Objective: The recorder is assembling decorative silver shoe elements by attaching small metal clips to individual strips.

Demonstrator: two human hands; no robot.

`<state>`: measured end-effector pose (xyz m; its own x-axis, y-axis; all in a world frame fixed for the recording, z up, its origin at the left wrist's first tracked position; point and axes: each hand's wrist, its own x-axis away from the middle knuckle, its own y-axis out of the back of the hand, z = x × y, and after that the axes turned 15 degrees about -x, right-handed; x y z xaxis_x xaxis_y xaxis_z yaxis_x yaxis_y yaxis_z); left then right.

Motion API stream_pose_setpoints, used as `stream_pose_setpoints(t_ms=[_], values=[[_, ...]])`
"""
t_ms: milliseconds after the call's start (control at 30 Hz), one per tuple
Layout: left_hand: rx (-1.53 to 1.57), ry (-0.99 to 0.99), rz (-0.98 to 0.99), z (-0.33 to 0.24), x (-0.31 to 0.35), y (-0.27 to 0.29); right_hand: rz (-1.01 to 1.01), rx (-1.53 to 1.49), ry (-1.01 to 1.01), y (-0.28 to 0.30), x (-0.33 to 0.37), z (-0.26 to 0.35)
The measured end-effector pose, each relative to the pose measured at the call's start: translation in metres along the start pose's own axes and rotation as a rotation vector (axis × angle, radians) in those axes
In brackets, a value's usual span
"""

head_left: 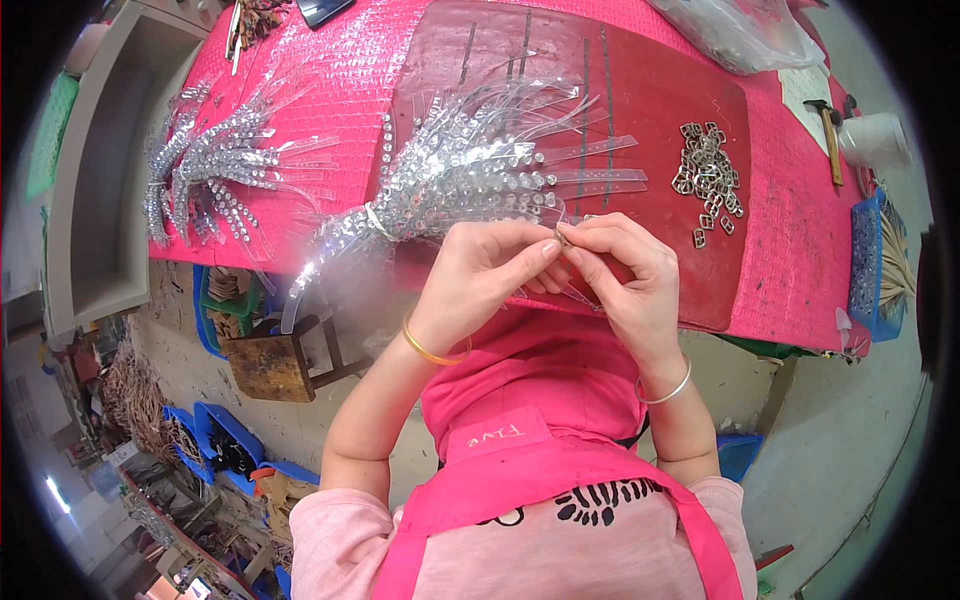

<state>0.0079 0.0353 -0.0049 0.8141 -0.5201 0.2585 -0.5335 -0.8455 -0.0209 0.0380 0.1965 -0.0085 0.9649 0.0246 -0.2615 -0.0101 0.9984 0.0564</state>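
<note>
My left hand [497,262] and my right hand [630,272] meet fingertip to fingertip at the near edge of a dark red mat [690,270]. Between the pinched fingers is a small metal buckle [563,238], mostly covered, together with a clear plastic strap whose ends show faintly by the hands. Just beyond my left hand lies a bundle of clear straps with silver studs [450,165], bound by a white tie [378,220]. To the right on the mat is a loose pile of silver buckles [708,172].
A second bundle of studded straps [215,165] lies left on the pink table cover [345,60]. At the far right are a plastic bag [745,35], a hammer [830,140], a white cup [875,140] and a blue basket [875,265]. A wooden stool [268,367] stands below the table.
</note>
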Motion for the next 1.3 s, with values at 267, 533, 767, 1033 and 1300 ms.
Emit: stream_pose_setpoints(t_ms=[267,533,767,1033,1300], values=[[0.057,0.021,0.004,0.004,0.002,-0.001,0.0,0.055,0.045,-0.001,0.003,-0.002],[-0.007,-0.024,-0.012,0.009,0.008,-0.004,-0.142,-0.311,-0.368,0.001,0.005,0.0],[0.23,0.135,0.132,0.006,0.009,0.0,-0.134,-0.209,-0.265,0.005,0.003,-0.006],[0.063,0.104,0.007,0.004,0.009,-0.009,-0.086,0.055,0.025,0.0,0.005,-0.006],[-0.645,-0.167,-0.261,-0.011,0.02,-0.024,-0.09,0.282,0.399,-0.005,0.015,-0.01]])
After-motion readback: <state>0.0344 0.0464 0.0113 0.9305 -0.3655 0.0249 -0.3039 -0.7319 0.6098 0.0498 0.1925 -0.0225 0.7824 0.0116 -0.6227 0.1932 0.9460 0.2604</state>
